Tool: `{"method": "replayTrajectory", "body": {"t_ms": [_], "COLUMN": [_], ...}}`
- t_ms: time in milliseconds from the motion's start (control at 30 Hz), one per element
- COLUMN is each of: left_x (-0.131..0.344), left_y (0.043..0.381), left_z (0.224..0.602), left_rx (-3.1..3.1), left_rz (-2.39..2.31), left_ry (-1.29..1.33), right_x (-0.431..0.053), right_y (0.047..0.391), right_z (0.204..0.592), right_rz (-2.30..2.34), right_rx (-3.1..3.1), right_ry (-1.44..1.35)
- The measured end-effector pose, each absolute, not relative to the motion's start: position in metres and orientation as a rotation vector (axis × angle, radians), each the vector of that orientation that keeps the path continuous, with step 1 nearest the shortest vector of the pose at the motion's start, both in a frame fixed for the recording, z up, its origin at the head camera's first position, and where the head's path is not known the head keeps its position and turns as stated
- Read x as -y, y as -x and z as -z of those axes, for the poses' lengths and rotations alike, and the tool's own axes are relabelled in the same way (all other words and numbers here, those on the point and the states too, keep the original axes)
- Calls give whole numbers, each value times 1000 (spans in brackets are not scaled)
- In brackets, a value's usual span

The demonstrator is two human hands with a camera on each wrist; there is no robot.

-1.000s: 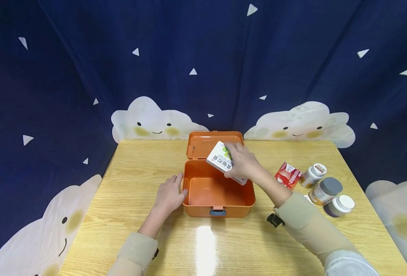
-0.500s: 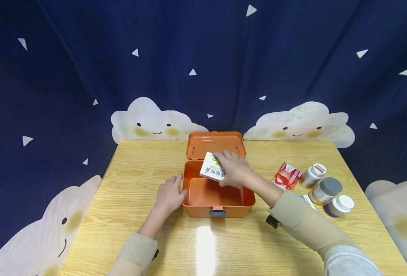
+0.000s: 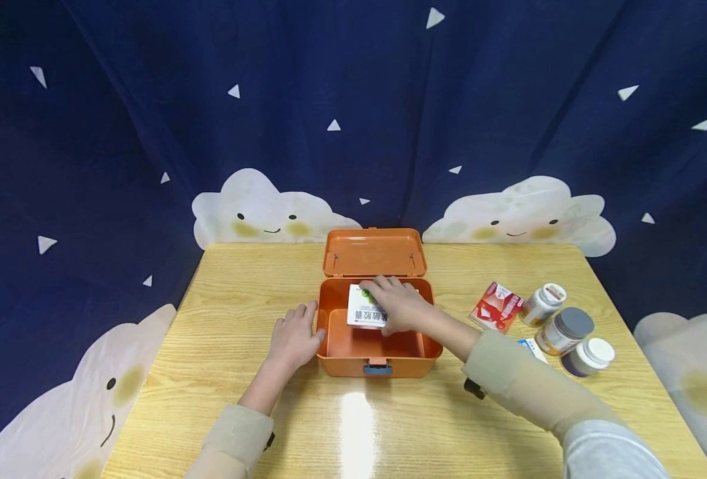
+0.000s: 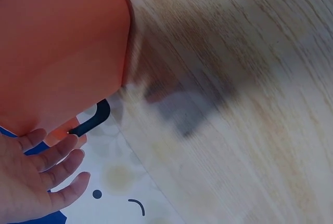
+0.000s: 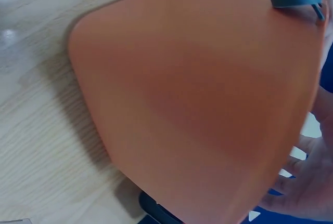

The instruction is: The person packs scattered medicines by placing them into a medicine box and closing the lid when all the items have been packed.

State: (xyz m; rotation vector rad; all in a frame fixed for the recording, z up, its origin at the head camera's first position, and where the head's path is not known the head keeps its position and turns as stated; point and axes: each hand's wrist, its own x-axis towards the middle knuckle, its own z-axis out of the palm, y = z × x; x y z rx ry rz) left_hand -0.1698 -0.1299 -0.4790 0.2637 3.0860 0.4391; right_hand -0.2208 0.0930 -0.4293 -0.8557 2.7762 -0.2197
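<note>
An orange storage box (image 3: 344, 366) stands on the table with its lid (image 3: 374, 253) swung open at the back. My right hand (image 3: 403, 305) reaches inside and grips a white medicine box (image 3: 362, 313) with green marks and Chinese characters, covering its right part. The medicine box is nearly level, within the box's walls. At the left rim rests my left hand (image 3: 293, 336), its thumb at the edge and its fingers loosely extended along the outside. The left wrist view shows those fingers (image 4: 62, 174) spread beside the orange wall. In the right wrist view the wall (image 5: 197, 89) hides the medicine box.
To the right on the wooden table (image 3: 257, 279) lie a red box (image 3: 497, 307) and a blue-and-white pack (image 3: 533, 349), partly covered by the sleeve. Beside them stand a white bottle (image 3: 543, 305), a grey-lidded jar (image 3: 564, 330) and a white-lidded jar (image 3: 588, 357). A blue latch (image 3: 378, 369) fronts the box.
My right hand has lowered the medicine box into the orange box, moving slightly left and toward me. The medicine box has turned from slanted to nearly straight. My left hand has stayed put.
</note>
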Motion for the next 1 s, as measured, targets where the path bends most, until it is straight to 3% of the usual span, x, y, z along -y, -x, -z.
{"method": "replayTrajectory", "body": {"t_ms": [1000], "left_x": [129], "left_y": [169], "left_z": [480], "left_rx": [-3067], "left_rz": [-470], "left_ry": [-256], "right_x": [-91], "right_y": [228], "right_z": [470], "right_rz": [14], "right_rx": [-2606], "right_ry": [843]}}
